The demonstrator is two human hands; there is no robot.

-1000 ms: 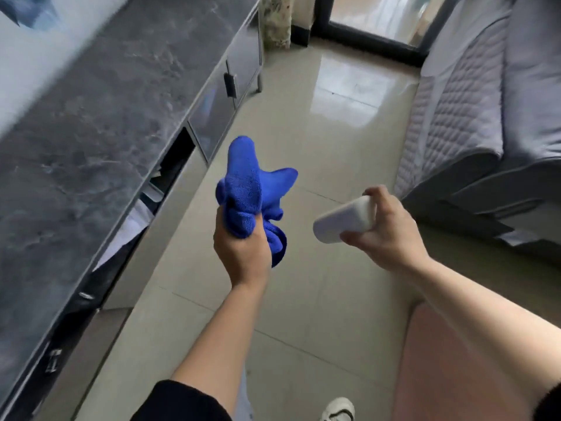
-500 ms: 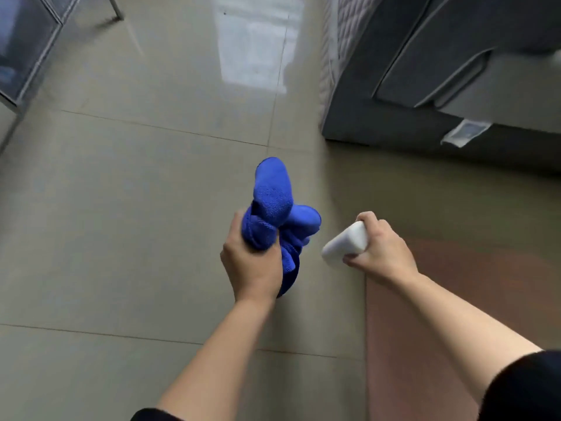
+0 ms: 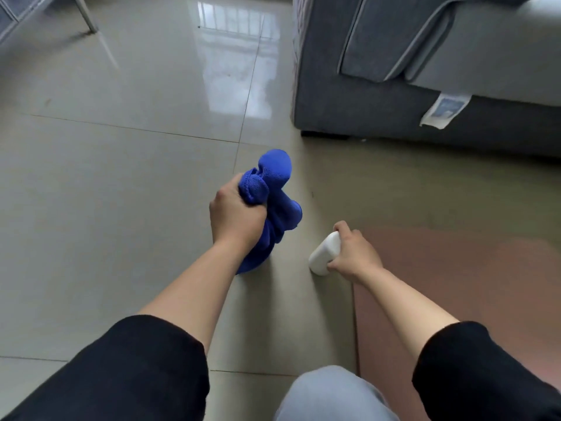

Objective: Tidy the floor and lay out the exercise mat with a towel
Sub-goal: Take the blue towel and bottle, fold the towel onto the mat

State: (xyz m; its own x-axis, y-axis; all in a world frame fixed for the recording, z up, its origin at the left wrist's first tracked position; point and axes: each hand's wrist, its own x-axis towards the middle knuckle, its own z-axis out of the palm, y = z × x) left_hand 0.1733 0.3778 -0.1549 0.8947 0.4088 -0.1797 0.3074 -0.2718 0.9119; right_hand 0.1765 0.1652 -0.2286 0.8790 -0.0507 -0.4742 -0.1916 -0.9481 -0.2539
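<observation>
My left hand (image 3: 235,215) is closed around a bunched blue towel (image 3: 274,189), held low over the tiled floor (image 3: 121,183); the towel's lower end hangs down close to the tiles. My right hand (image 3: 353,255) grips a white bottle-like object (image 3: 323,253), tilted with its base down next to the left edge of a pink exercise mat (image 3: 470,284). The mat lies flat on the floor at the right, below the sofa.
A grey sofa (image 3: 394,86) with a white label (image 3: 444,112) fills the upper right. A metal cabinet leg (image 3: 86,15) stands at the upper left. My knee in light jeans (image 3: 331,396) shows at the bottom.
My view has tipped down from the cabinet and room to the floor. Both hands have dropped lower, the white object now near the mat's edge and the towel near the tiles.
</observation>
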